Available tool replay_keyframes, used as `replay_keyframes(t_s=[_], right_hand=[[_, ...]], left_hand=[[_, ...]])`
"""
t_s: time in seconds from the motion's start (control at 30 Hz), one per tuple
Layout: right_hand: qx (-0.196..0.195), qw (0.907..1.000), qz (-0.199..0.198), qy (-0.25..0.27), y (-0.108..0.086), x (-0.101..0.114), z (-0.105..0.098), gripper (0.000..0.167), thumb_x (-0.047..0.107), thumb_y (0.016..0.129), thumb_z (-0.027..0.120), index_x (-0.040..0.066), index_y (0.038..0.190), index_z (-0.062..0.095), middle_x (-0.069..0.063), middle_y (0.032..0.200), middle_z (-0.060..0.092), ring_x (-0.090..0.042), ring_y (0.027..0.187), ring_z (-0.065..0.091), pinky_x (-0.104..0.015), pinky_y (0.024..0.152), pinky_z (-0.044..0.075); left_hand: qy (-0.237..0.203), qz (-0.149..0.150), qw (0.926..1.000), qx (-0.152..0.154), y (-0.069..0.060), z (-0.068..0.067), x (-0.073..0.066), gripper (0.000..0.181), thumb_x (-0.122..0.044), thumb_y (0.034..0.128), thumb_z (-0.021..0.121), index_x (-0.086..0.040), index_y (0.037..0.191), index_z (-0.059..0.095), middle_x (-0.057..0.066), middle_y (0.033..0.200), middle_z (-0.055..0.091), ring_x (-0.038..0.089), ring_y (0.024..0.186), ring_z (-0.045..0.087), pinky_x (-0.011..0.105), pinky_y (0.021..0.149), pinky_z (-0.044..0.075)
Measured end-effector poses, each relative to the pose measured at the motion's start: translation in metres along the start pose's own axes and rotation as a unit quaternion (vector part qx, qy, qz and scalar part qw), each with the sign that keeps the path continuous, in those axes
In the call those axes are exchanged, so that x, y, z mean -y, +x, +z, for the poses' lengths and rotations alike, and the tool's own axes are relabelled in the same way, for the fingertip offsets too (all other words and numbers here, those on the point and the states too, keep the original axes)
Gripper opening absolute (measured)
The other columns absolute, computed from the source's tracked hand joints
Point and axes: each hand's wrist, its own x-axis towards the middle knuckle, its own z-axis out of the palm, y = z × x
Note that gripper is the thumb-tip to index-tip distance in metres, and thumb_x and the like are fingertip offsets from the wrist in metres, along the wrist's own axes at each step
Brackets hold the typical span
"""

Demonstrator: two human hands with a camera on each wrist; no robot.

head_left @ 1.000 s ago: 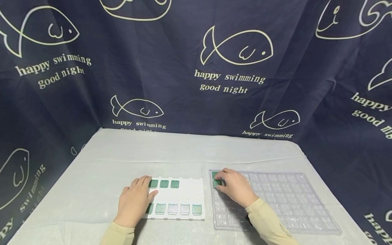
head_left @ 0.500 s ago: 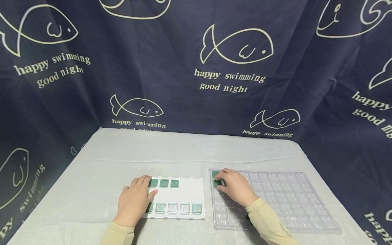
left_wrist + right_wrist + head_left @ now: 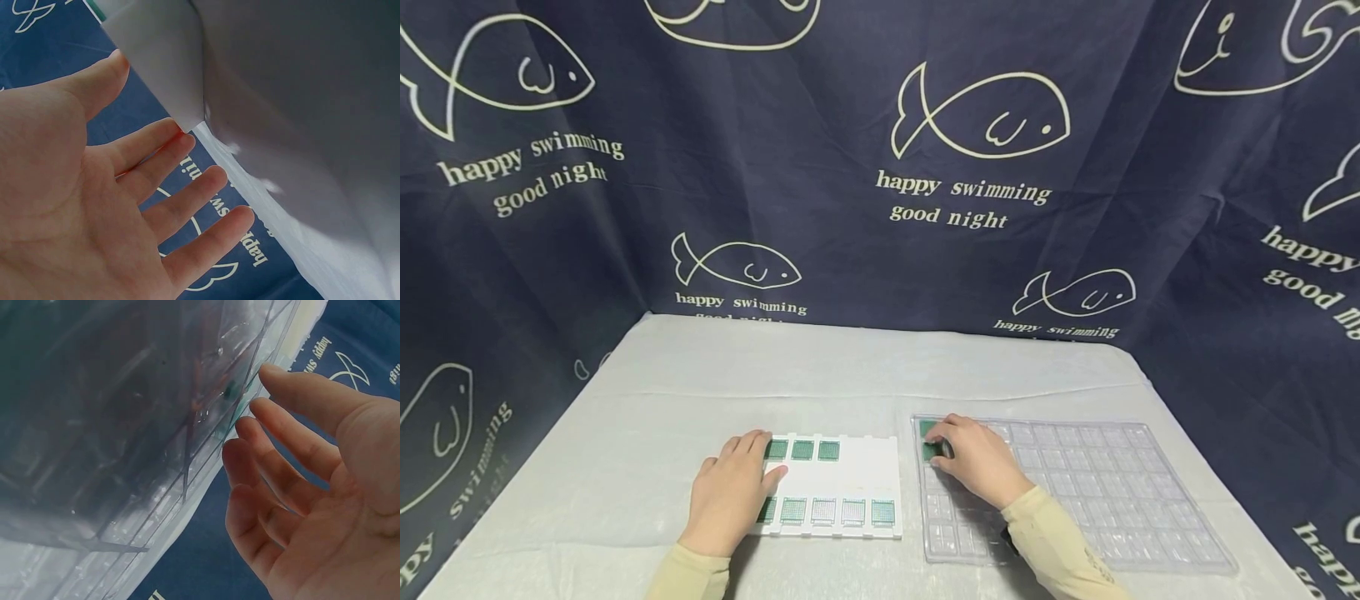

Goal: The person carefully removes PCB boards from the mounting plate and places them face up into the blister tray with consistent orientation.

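Observation:
My left hand (image 3: 728, 487) rests on the left end of a white tray (image 3: 868, 475), its thumb lying over the top. In the left wrist view its fingers (image 3: 187, 206) are straight, with fingertips at the white edge. Small green perforated circuit boards (image 3: 828, 451) stand in two rows in the tray; the hand covers part of some. My right hand (image 3: 973, 460) is at the far left corner of a clear compartment tray (image 3: 1120, 483). Thumb and index finger pinch a green circuit board (image 3: 930, 451) at the second compartment. Another green board (image 3: 927, 427) lies in the corner compartment.
A pale cloth covers the table (image 3: 820, 367). Dark blue curtains (image 3: 850, 167) with white fish drawings and lettering rise behind and at both sides. A narrow strip of table separates the two trays.

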Motion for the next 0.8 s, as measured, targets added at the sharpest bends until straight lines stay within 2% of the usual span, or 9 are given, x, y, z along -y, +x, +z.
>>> replay_keyframes(t_s=[0.47, 0.8], right_hand=[[0.003, 1.0000, 0.000, -0.003, 0.0001, 0.0007, -0.0013, 0.026, 0.018, 0.076, 0.089, 0.015, 0.100, 0.078, 0.003, 0.095, 0.071, -0.013, 0.081, 0.065, -0.039, 0.079, 0.059], [0.006, 1.0000, 0.002, -0.002, -0.0014, 0.0002, 0.0003, 0.026, 0.019, 0.077, 0.089, 0.015, 0.101, 0.077, 0.002, 0.096, 0.071, -0.013, 0.082, 0.065, -0.039, 0.078, 0.059]], left_hand=[[0.001, 0.000, 0.9999, -0.012, -0.0019, -0.0004, -0.0012, 0.054, -0.036, 0.0868, 0.079, -0.003, 0.128, 0.066, 0.011, 0.128, 0.070, 0.031, 0.116, 0.066, 0.049, 0.080, 0.056], [0.003, -0.002, 1.0000, -0.005, -0.0002, 0.0001, -0.0006, 0.054, -0.037, 0.0875, 0.078, -0.003, 0.128, 0.065, 0.011, 0.128, 0.069, 0.031, 0.116, 0.066, 0.049, 0.079, 0.056]])
